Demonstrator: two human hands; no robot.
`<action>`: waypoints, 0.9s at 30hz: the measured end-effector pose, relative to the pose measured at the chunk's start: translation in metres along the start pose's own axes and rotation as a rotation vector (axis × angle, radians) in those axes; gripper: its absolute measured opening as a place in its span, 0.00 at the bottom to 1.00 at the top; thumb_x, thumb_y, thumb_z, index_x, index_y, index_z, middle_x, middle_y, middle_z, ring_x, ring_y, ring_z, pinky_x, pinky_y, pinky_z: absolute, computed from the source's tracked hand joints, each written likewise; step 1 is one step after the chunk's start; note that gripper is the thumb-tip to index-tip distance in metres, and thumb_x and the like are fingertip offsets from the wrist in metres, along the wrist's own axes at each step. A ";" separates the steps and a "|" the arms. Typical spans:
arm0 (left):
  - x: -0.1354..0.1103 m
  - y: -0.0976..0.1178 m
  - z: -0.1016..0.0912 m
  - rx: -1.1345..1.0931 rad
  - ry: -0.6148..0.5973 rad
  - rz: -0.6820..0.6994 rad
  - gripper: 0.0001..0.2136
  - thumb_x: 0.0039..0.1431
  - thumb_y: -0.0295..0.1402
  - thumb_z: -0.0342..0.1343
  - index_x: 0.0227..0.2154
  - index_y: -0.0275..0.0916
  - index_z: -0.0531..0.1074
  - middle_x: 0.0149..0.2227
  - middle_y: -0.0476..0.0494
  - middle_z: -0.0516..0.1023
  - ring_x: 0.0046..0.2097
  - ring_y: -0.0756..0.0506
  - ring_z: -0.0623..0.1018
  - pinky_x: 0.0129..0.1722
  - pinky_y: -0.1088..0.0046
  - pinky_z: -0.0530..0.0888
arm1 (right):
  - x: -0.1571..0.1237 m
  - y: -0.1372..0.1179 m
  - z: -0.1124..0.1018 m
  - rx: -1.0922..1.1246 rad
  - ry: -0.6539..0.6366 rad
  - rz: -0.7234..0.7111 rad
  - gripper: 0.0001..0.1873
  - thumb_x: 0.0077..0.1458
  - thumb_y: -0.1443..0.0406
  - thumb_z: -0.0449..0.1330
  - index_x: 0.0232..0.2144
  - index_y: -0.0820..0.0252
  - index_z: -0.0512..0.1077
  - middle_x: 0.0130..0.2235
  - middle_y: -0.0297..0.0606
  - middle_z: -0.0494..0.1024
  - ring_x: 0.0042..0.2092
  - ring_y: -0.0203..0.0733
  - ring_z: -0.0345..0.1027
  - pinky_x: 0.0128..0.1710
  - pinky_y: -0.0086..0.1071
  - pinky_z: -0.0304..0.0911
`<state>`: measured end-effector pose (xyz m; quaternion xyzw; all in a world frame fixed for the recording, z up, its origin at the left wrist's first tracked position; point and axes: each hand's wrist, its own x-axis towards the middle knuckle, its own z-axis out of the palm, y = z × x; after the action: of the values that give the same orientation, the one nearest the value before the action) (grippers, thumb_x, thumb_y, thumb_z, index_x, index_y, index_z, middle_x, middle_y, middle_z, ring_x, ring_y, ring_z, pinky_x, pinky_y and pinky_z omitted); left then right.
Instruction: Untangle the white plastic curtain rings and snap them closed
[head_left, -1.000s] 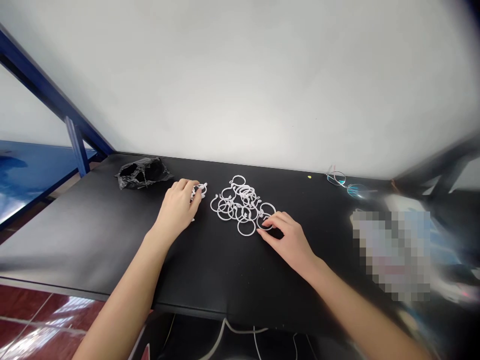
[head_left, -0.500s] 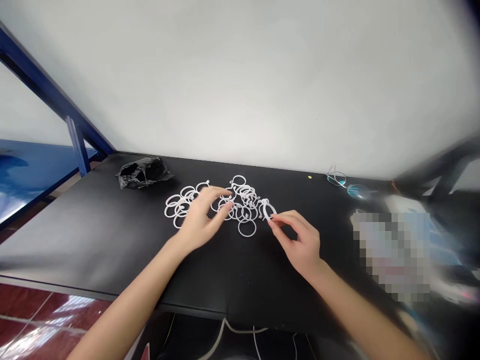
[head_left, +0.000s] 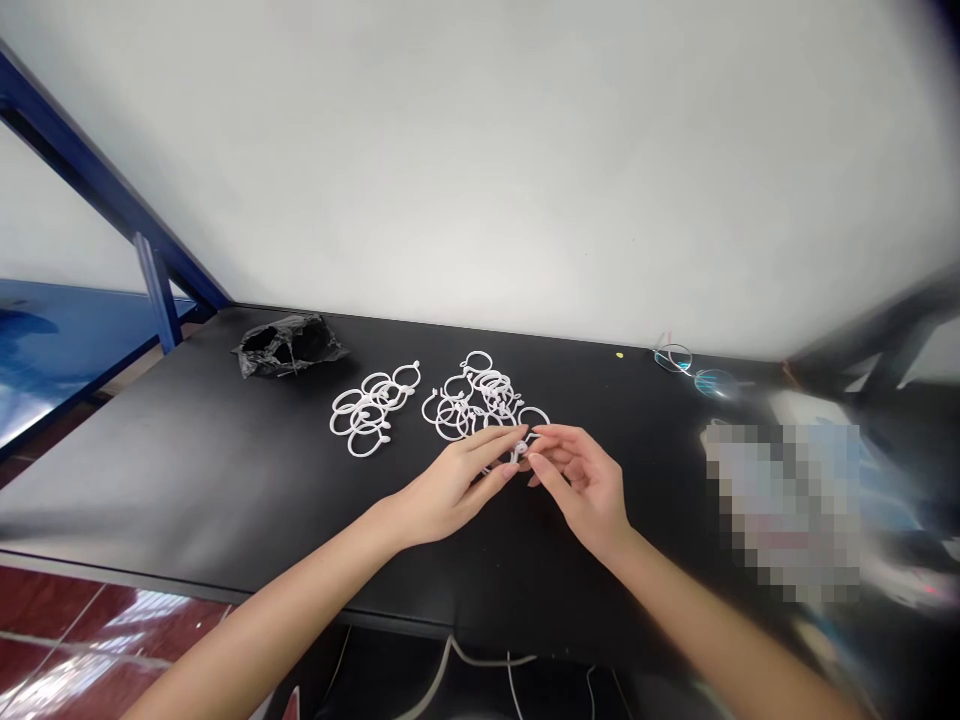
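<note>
My left hand point(head_left: 454, 485) and my right hand point(head_left: 589, 490) meet at the fingertips over the near side of the right-hand pile of white curtain rings point(head_left: 451, 421). Pinched between them is a white curtain ring point(head_left: 520, 450) with a small eyelet; my fingers cover most of it. Both hands are closed at the tips. Partly behind my right fingers lies a loose ring point(head_left: 534, 410). Off to the left, a second group of white rings point(head_left: 367, 441) lies flat and overlapping on the black table point(head_left: 247, 480).
A crumpled black plastic bag point(head_left: 289, 345) sits at the back left. Eyeglasses point(head_left: 712, 383) lie at the back right, near a small yellow bit point(head_left: 619, 355). A blurred-out packet point(head_left: 784, 510) is at the right. Cables point(head_left: 442, 675) hang below the front edge.
My left hand has moved right, away from between the groups, and its fingers have closed at the ring by my right hand. My right hand has shifted slightly left.
</note>
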<state>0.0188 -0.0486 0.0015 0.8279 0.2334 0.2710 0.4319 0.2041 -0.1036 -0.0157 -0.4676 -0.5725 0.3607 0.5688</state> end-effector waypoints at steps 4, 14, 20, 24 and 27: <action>-0.003 0.000 0.003 -0.086 -0.020 -0.014 0.23 0.69 0.31 0.44 0.64 0.43 0.50 0.66 0.36 0.58 0.63 0.42 0.67 0.60 0.57 0.69 | 0.003 0.002 0.001 0.040 -0.048 0.114 0.07 0.57 0.62 0.63 0.37 0.58 0.75 0.34 0.37 0.79 0.30 0.39 0.76 0.27 0.31 0.77; -0.002 0.005 0.000 -0.174 -0.031 -0.016 0.08 0.69 0.31 0.43 0.49 0.39 0.58 0.43 0.39 0.77 0.44 0.46 0.77 0.44 0.65 0.75 | 0.007 -0.004 0.002 0.103 -0.075 0.134 0.11 0.55 0.58 0.65 0.28 0.61 0.75 0.29 0.37 0.80 0.29 0.40 0.77 0.31 0.35 0.78; -0.002 -0.001 -0.009 -0.022 0.028 -0.010 0.13 0.68 0.34 0.47 0.53 0.41 0.59 0.51 0.38 0.74 0.52 0.45 0.76 0.50 0.65 0.74 | 0.008 0.003 -0.004 0.033 -0.061 0.184 0.11 0.55 0.59 0.64 0.39 0.59 0.76 0.32 0.38 0.81 0.32 0.42 0.78 0.33 0.36 0.77; -0.002 -0.019 -0.030 0.396 0.354 -0.113 0.12 0.65 0.40 0.52 0.46 0.39 0.65 0.45 0.41 0.76 0.45 0.44 0.78 0.44 0.66 0.75 | 0.016 0.009 -0.018 -0.329 0.015 -0.011 0.08 0.56 0.62 0.63 0.39 0.57 0.75 0.37 0.40 0.80 0.37 0.44 0.77 0.38 0.39 0.75; -0.003 -0.032 -0.050 0.679 0.492 -0.186 0.13 0.64 0.43 0.52 0.42 0.39 0.66 0.42 0.40 0.77 0.44 0.41 0.77 0.44 0.63 0.72 | 0.022 0.014 -0.028 -0.568 -0.011 -0.168 0.04 0.57 0.65 0.61 0.36 0.55 0.76 0.40 0.40 0.79 0.42 0.47 0.74 0.45 0.45 0.71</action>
<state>-0.0210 -0.0050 -0.0025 0.8092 0.4791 0.3282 0.0887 0.2350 -0.0824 -0.0194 -0.5572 -0.6903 0.1403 0.4397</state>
